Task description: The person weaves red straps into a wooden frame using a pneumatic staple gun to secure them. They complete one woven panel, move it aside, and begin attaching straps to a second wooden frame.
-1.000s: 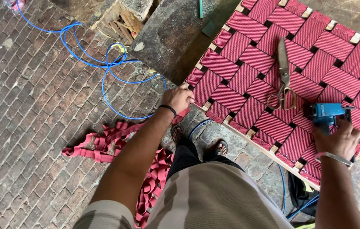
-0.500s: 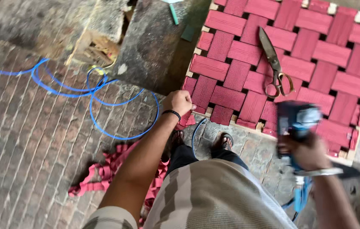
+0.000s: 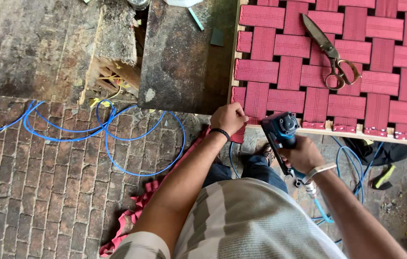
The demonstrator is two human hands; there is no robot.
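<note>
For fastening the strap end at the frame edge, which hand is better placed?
Probably the right hand: it holds the blue power tool just beside the frame edge. The left hand is occupied, gripping the red strap end there.

Red webbing strap pulled over frame edge; blue staple gun upright beside it.

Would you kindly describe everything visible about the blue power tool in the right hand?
The blue power tool is a pistol-shaped stapler or nailer with a blue body and dark nose. The right hand grips its handle, holding it near the wooden frame edge of the red woven webbing. A blue hose runs below it.
</note>
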